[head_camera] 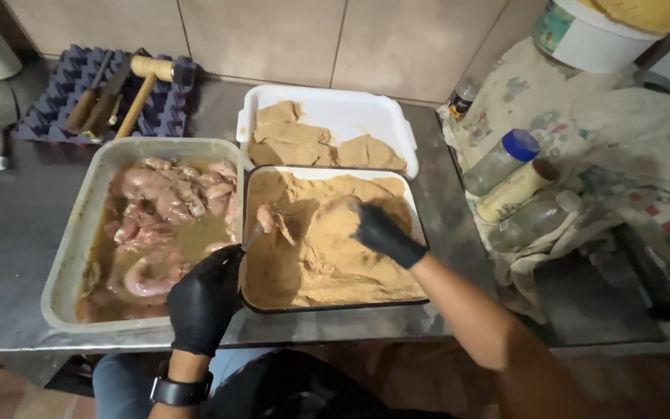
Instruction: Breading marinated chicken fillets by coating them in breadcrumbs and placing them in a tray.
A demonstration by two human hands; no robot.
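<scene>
Meat piece over the crumb tray, between two gloved hands

The left hand [205, 299] grips a thin utensil [252, 237] that slants up and right to a meat piece [273, 221] at the left end of the breadcrumb tray [335, 304]. The right hand [385, 234], loosely curled on the crumbs and holding nothing I can make out, lies right of the piece, slightly nearer it.
</scene>
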